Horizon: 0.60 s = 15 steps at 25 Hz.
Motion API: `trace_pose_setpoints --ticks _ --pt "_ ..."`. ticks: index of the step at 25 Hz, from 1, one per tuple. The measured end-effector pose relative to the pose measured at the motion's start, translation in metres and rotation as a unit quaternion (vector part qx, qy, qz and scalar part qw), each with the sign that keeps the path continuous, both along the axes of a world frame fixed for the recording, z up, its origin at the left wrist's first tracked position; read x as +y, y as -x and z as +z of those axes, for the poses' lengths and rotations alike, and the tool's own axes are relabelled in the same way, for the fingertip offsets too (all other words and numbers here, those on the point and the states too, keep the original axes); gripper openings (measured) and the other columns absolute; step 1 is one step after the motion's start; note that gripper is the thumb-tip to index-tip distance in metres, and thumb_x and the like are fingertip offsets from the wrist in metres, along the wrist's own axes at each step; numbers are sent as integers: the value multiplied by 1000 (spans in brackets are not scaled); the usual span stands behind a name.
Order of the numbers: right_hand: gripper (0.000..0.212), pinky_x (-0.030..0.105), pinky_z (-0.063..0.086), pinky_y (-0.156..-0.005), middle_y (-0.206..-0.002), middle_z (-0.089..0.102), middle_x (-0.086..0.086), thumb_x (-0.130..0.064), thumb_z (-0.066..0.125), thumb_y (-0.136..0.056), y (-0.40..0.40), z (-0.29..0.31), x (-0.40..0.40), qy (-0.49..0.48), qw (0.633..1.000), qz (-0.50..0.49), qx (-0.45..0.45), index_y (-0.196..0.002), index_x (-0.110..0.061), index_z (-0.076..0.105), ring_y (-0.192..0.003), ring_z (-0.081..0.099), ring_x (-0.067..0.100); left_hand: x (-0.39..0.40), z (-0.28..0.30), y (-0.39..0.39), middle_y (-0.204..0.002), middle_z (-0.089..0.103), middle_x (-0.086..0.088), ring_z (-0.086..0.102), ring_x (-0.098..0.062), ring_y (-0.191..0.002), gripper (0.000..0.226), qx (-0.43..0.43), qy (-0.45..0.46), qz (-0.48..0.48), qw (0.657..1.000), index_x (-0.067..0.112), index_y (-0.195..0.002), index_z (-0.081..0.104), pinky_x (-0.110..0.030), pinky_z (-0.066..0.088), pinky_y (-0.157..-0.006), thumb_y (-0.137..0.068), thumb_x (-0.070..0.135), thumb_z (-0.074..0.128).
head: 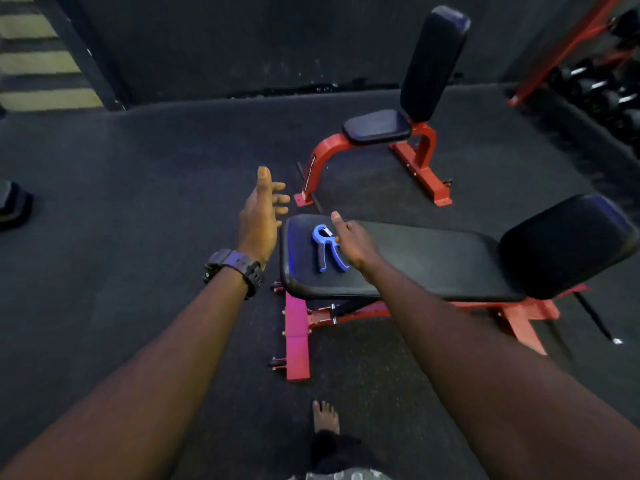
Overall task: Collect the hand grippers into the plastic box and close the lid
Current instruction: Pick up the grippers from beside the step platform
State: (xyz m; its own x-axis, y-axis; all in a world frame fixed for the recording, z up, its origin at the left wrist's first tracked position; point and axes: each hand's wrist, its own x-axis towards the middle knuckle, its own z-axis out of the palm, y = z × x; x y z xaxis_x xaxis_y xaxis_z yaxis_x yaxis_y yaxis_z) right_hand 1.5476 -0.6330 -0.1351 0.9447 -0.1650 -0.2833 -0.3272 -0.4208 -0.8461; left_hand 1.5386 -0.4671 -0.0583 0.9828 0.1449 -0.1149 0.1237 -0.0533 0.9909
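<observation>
Both forearms are extended: right hand (pixel 351 242) is curled at the blue hand gripper (pixel 327 249) on the worktop (pixel 433 258), grasp unclear; left hand (pixel 261 209) is held released, free.

Bench (pixel 433 261), black pad, red frame: near floor, centre-right. Second bench (pixel 381 128), upright backrest, red frame: farther back. Dumbbell rack (pixel 595 84): top right corner. Striped stairs (pixel 38 60): top left corner. Dark weight (pixel 14 206): floor's left edge.

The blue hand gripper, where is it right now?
The blue hand gripper lies on the near bench's black seat pad, at its left end, right beside the right hand.
</observation>
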Motion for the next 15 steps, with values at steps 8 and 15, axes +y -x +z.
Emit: trace_pose_setpoints --ticks 8,15 --pt "60 43 43 -96 -137 46 20 -50 60 -90 -94 -126 22 178 976 -35 119 -140 -22 45 -122 50 42 12 -78 -93 -107 70 -10 63 -19 -93 77 66 23 29 997 14 -112 66 -32 48 -78 -81 72 26" --pt "69 45 39 -102 -144 43 20 -37 54 -94 -115 -149 32 256 959 33 115 -156 -26 25 -126 46 43 44 -85 -122 -111 71 -9 67 -27 -105 79 62 1 34 998 21 -110 66 -43 51 -90 -76 80 26"
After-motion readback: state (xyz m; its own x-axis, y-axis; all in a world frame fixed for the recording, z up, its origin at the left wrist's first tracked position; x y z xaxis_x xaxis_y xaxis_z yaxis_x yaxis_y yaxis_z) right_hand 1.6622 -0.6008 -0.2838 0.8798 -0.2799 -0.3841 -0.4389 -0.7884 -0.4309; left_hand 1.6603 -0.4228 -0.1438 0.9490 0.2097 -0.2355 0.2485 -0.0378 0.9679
